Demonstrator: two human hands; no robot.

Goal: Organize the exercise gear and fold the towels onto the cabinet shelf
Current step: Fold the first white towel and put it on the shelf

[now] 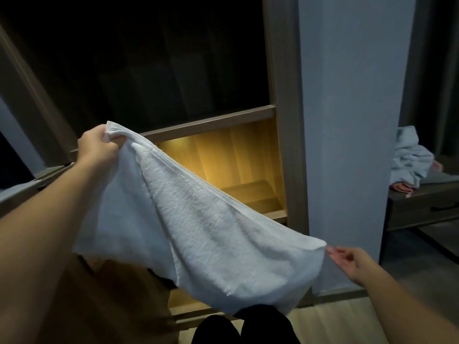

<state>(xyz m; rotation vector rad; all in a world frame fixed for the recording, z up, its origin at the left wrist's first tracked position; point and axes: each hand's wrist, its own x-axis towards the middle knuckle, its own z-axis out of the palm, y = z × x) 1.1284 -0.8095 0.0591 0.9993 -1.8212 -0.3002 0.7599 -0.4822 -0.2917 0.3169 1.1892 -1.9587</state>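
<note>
Before the cabinet shelf (pixel 248 192), left hand (pixel 95 147) clutches the white towel (pixel 198 219), right hand (pixel 352 265) pinches its far corner; match corners squarely.

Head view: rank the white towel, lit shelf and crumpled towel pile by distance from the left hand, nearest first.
1. white towel: its upper corner is gripped in the left hand.
2. lit shelf: just right of that hand and behind it.
3. crumpled towel pile: far right, on the drawer unit beyond the grey wall.
</note>
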